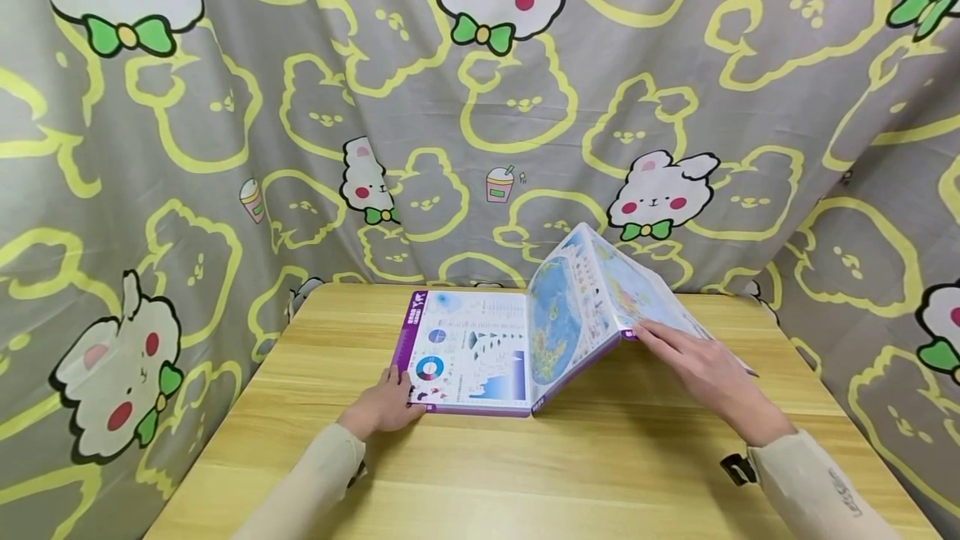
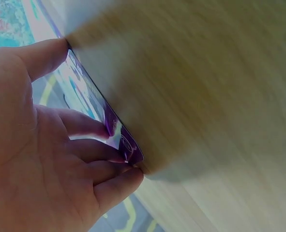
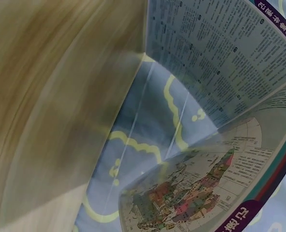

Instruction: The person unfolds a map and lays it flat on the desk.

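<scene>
A fold-out map (image 1: pixel 480 348) with purple borders spans the middle of the table. Its left panel, printed with charts, lies flat, while the panels to the right rise in a tent shape. My left hand (image 1: pixel 386 402) rests on the near left corner; in the left wrist view its thumb and fingertips (image 2: pixel 118 188) press along the map's edge. My right hand (image 1: pixel 701 369) grips the near edge of the raised world-map panels. The right wrist view shows the printed underside of the map (image 3: pixel 191 193), with most of that hand hidden behind the panel.
The wooden table (image 1: pixel 480 473) extends around the map toward the front. Behind it and at both sides hangs a grey curtain (image 1: pixel 420 115) with yellow cartoon outlines. A black strap (image 1: pixel 738 469) sits at the right sleeve's cuff.
</scene>
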A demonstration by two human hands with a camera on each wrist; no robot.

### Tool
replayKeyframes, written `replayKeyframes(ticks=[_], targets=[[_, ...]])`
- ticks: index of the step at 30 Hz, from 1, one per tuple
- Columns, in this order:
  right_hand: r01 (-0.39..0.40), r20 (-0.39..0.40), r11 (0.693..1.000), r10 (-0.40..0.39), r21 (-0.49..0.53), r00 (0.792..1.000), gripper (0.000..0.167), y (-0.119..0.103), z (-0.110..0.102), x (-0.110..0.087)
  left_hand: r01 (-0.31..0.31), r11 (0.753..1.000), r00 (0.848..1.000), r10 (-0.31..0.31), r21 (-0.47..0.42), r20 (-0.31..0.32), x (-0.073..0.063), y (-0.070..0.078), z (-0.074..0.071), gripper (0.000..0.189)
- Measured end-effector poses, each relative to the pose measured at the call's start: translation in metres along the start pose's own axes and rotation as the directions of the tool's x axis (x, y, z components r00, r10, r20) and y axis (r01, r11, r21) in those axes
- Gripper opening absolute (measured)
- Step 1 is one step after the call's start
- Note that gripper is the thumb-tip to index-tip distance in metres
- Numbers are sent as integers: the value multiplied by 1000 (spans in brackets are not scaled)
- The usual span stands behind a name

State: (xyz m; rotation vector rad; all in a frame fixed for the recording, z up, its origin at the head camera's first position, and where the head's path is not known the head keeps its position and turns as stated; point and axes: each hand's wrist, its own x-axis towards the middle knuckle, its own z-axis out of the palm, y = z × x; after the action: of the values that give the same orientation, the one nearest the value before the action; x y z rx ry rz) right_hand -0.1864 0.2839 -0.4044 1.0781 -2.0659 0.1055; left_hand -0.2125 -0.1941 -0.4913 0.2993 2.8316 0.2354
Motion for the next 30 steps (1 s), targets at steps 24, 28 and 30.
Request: replayKeyframes(ticks=[24, 28, 30], targets=[[-19, -33, 1000, 18, -21, 999, 44, 6, 6, -28, 8, 1000, 1000, -8, -29, 7, -6, -21, -3, 78], [-26, -26, 999, 25, -22, 999, 44, 6, 7, -32, 9, 999, 1000, -8, -34, 7, -7, -24, -4, 78], [-36, -20, 999, 35, -23, 999, 45, 6, 7, -34, 8, 999, 1000, -8, -31, 7, -7, -25, -3, 78]])
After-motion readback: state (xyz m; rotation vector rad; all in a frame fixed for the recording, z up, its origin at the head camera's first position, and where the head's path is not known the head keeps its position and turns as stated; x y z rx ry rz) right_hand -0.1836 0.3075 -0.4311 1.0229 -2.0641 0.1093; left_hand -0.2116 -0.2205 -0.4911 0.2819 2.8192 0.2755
